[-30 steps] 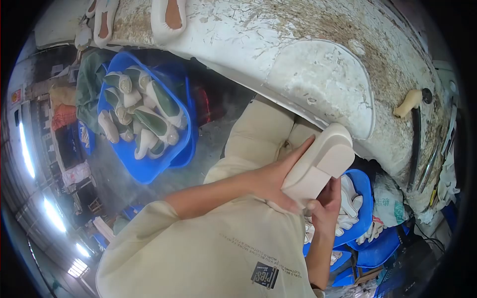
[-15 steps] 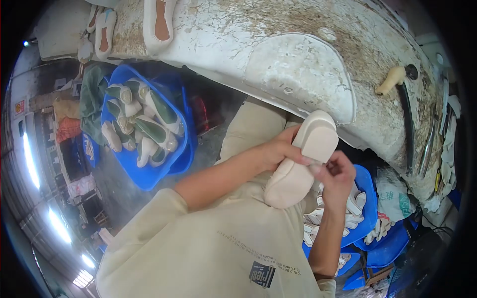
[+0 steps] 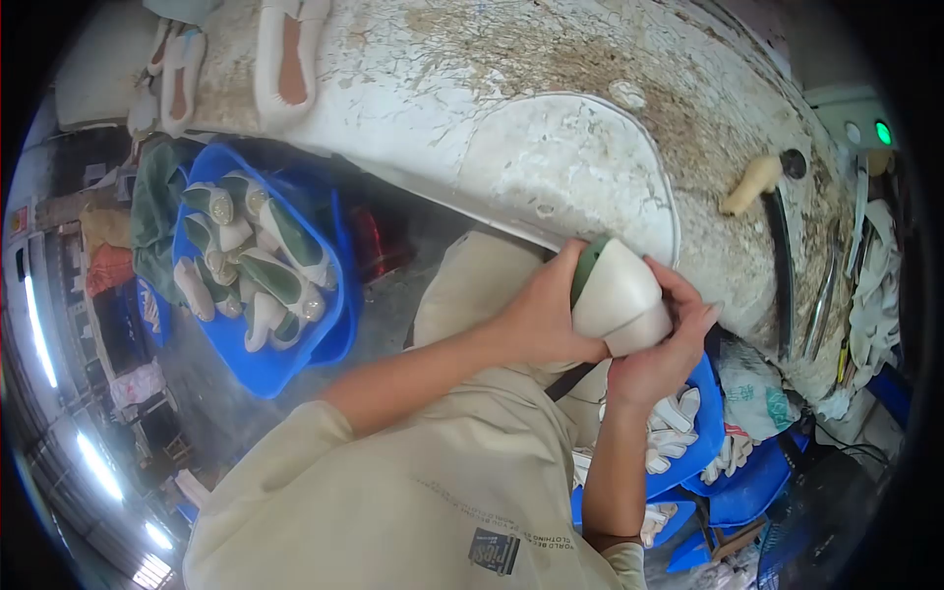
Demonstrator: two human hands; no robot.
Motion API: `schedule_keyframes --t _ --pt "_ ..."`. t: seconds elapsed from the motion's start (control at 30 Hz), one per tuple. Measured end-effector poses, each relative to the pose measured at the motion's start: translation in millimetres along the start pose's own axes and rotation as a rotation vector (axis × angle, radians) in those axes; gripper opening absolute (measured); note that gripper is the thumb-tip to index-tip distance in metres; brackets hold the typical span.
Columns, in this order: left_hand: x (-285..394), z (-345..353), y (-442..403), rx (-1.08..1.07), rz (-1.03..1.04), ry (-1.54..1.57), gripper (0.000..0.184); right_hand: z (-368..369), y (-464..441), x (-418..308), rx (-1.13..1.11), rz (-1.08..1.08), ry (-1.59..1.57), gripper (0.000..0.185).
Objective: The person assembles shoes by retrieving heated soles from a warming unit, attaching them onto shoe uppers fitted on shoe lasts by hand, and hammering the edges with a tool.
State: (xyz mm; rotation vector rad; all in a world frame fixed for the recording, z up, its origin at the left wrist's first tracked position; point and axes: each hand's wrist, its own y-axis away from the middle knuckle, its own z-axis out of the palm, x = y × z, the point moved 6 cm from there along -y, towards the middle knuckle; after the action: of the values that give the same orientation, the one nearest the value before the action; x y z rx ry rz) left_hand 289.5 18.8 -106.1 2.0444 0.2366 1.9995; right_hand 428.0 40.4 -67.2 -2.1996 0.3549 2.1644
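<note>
Scarred off-white worktop (image 3: pixel 413 108) beyond the fingers (image 3: pixel 677 283); blue plastic tub (image 3: pixel 270 370) of shoes (image 3: pixel 264 320) well left. Left hand (image 3: pixel 547 313), right hand (image 3: pixel 657 366) curled round a white shoe (image 3: pixel 619 295), green inside, gripped between them. Rounded end faces camera; long axis foreshortened.

The worktop (image 3: pixel 393 113) is white, mottled with brown crust and fine cracks. Just in front of it, the shoe (image 3: pixel 619 305) is glossy cream-white with a dark green inside. On the worktop, white slippers (image 3: pixel 265 88) show reddish-brown insoles, and a tan handle (image 3: pixel 752 185) has a black end. Below the worktop's left part, a bright blue basket (image 3: pixel 265 374) carries off-white shoes (image 3: pixel 280 280) with grey-green linings. Nearer than the worktop, a beige shirt (image 3: pixel 383 452) bears a navy patch with pale lettering.
</note>
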Motion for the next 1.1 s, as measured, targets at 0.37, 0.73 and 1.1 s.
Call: schedule_keyframes --t 0.37,0.73,1.1 --pt "-20 -2 -6 -0.099 -0.068 -0.192 0.100 10 -3 -2 0.283 -0.017 0.229 0.042" --pt "-6 -40 61 -0.335 -0.238 0.168 0.080 18 -3 -111 -0.241 -0.836 0.869 0.025" --pt "-45 -46 62 0.039 0.231 -0.249 0.104 -54 -84 -74 -0.033 -0.773 0.931 0.026"
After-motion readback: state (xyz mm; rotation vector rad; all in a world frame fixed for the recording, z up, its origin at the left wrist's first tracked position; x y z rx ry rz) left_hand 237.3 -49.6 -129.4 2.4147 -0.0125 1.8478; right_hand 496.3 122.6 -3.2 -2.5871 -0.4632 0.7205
